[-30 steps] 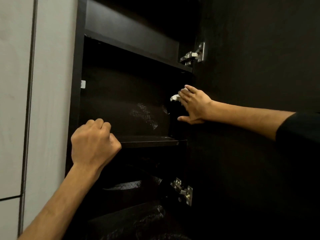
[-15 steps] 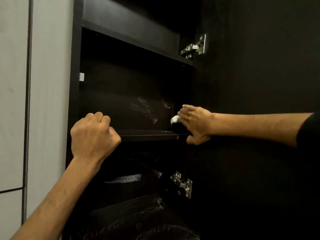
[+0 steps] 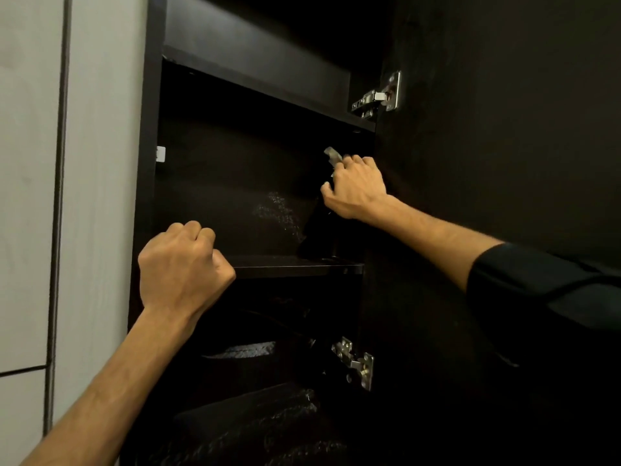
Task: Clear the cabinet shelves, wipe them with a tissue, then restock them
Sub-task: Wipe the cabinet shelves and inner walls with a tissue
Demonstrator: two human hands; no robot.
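Observation:
A dark cabinet stands open with a black shelf (image 3: pixel 295 265) at mid height; nothing shows on its top. My right hand (image 3: pixel 356 188) is inside, against the cabinet's right inner wall, fingers curled round a crumpled white tissue (image 3: pixel 332 155) that sticks out above the knuckles. My left hand (image 3: pixel 181 264) is a fist gripping the shelf's front edge near the left side. A pale smear shows on the back panel (image 3: pixel 275 210).
The open door (image 3: pixel 504 129) fills the right side, with metal hinges at top (image 3: pixel 379 95) and bottom (image 3: pixel 356 363). Dark items lie on the lower shelf (image 3: pixel 242 351). A pale wall panel (image 3: pixel 67 196) borders the cabinet on the left. An upper shelf (image 3: pixel 268 92) sits overhead.
My right hand went down the right inner wall to the shelf, then rose again to mid height with the tissue. My left hand stayed on the shelf edge.

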